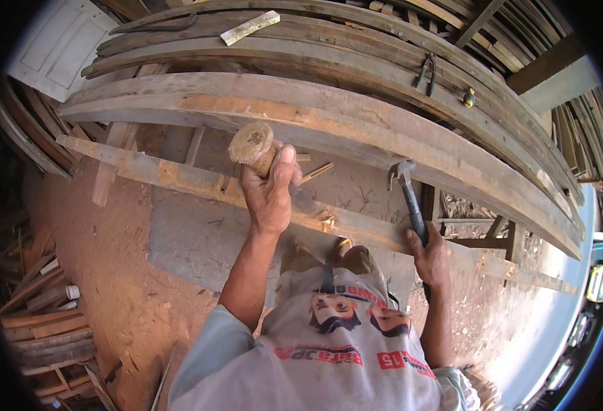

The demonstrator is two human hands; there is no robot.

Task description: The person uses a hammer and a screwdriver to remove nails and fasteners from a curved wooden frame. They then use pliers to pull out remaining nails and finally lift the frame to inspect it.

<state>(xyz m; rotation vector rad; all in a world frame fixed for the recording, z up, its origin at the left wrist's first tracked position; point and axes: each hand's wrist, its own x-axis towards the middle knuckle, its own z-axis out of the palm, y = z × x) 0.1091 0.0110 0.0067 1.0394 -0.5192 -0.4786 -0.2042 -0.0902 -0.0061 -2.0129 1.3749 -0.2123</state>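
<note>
In the head view, we find the left hand (271,192) closed around a round-topped wooden piece (251,142), held above a narrow timber (199,184); the lower end is partly hidden, so we cannot tell whether it touches. We record the right hand (430,257) gripping a claw hammer (411,198) by its dark handle, head pointing away from the wearer. Beyond lies a thick curved beam (281,103). On the stacked planks behind, we note pincers (430,60) and a pale wood offcut (250,27).
</note>
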